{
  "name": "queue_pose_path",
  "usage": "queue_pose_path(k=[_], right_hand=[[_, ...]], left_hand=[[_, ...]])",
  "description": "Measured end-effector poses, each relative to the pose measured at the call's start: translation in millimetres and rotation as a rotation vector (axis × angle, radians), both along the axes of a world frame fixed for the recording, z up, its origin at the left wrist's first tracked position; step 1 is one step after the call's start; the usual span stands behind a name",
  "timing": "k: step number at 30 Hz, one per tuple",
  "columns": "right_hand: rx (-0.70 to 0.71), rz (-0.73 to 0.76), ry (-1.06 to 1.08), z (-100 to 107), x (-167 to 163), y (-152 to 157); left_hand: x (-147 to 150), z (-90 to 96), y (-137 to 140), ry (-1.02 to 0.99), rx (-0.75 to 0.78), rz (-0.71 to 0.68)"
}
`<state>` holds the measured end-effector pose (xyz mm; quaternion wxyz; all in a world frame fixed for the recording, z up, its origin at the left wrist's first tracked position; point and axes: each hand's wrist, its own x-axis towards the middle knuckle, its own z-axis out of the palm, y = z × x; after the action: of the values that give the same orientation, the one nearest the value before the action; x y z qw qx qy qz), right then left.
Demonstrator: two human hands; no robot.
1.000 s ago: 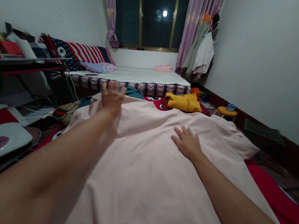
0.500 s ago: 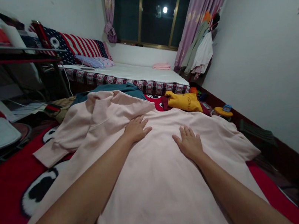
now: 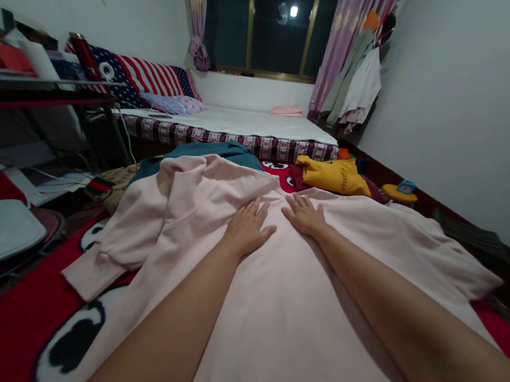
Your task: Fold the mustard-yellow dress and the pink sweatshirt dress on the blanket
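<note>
A pale pink sweatshirt point(image 3: 264, 317) lies spread over a red blanket point(image 3: 4, 343) with black-and-white eye shapes. My left hand point(image 3: 248, 227) rests flat on the upper part of the sweatshirt, fingers spread. Close beside it, my right hand point(image 3: 305, 214) also lies flat near the neckline, fingers stretched out. Neither hand grips the cloth. The left sleeve bends outward in folds, while the right sleeve reaches toward the lower right. My forearms cover parts of the sweatshirt's body.
Beyond the sweatshirt lie a teal garment point(image 3: 210, 149) and a folded yellow garment point(image 3: 334, 176). A bed point(image 3: 243, 113) stands under the window. At left are a cluttered desk point(image 3: 24, 94) and a white board-like item point(image 3: 7, 231). Clothes point(image 3: 364, 88) hang at right.
My right hand has slid inward and up toward the neckline, nearer my left hand. My left hand stays flat on the cloth. The whole view has shifted slightly.
</note>
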<state>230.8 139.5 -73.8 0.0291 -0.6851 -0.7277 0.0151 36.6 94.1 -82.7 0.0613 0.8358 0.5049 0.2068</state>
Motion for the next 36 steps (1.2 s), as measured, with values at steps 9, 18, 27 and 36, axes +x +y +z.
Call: queue_pose_path(k=[9, 18, 27, 36], right_hand=[[0.374, 0.036, 0.092, -3, -1, -17], [0.309, -0.131, 0.056, 20, -8, 18], [0.158, -0.098, 0.088, 35, -13, 59], [0.286, 0.14, 0.298, -4, -26, 44]], left_hand=[[1, -5.7, 4, -0.013, 0.02, 0.018], [1, -4.4, 5, -0.019, 0.025, -0.039], [2, -2.1, 2, 0.021, 0.04, -0.027], [3, -3.7, 3, 0.057, 0.053, 0.013]])
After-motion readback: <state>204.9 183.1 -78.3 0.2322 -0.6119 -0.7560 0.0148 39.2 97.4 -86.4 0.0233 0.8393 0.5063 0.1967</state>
